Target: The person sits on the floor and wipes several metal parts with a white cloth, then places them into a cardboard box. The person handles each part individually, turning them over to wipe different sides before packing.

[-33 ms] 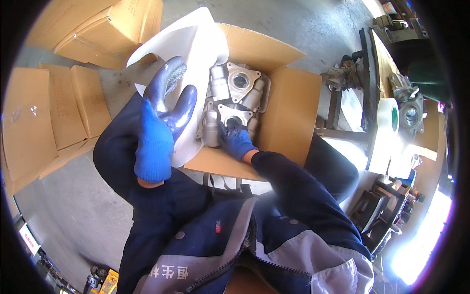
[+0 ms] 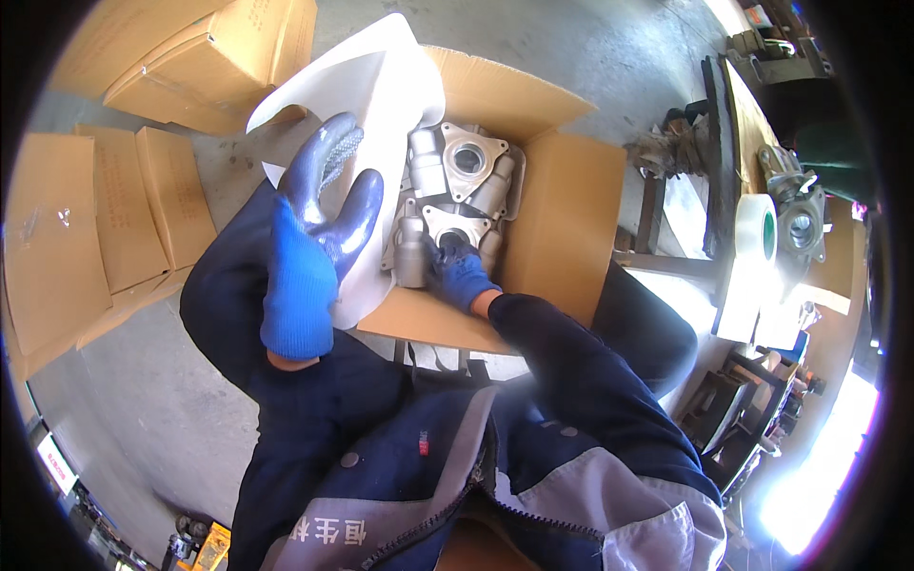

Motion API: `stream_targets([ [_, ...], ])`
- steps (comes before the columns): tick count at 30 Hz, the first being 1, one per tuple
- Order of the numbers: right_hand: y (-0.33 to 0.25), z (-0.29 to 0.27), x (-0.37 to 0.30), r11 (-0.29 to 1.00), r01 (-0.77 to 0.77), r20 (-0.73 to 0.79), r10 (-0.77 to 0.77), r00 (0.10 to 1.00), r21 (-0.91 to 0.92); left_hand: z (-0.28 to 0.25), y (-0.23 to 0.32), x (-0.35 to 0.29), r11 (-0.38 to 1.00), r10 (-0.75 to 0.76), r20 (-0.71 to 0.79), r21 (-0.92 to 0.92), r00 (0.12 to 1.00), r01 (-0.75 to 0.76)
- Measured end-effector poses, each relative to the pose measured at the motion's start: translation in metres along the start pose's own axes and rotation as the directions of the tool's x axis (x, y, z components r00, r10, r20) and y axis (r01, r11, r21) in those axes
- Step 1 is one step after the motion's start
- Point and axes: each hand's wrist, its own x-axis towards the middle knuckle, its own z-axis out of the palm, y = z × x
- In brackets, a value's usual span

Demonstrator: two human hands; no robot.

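Observation:
An open cardboard box (image 2: 562,228) in front of me holds several grey metal castings. My right hand (image 2: 461,276), in a blue glove with a dark coated palm, reaches in over the near side. Its fingers are bent at the round bore of the nearest flanged casting (image 2: 440,221); the fingertips are partly hidden. Another flanged casting (image 2: 467,160) lies beyond it, among cylindrical castings (image 2: 427,167). A curved white sheet (image 2: 381,105) stands along the box's left side. Against this sheet my left hand (image 2: 328,195), gloved alike, is open, thumb and fingers wide apart with nothing between them.
Closed cardboard boxes stand on the floor at left (image 2: 57,228) and far left (image 2: 205,71). At right, a bench (image 2: 747,124) carries a roll of clear tape (image 2: 757,228) and another metal casting (image 2: 800,224). My knees flank the open box.

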Motion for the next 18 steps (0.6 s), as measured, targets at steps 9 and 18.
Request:
stream_targets([
  [9, 0.011, 0.009, -0.003, 0.973, 0.192, -0.114, -0.178, 0.977, 0.13, -0.003, -0.015, 0.005, 0.994, 0.068, -0.237, 0.1, 0.969, -0.046],
  [18, 0.023, 0.035, 0.001, 0.964, 0.255, -0.192, -0.237, 0.952, 0.073, 0.001, -0.051, 0.004, 0.907, -0.008, -0.313, 0.398, 0.95, 0.139],
])
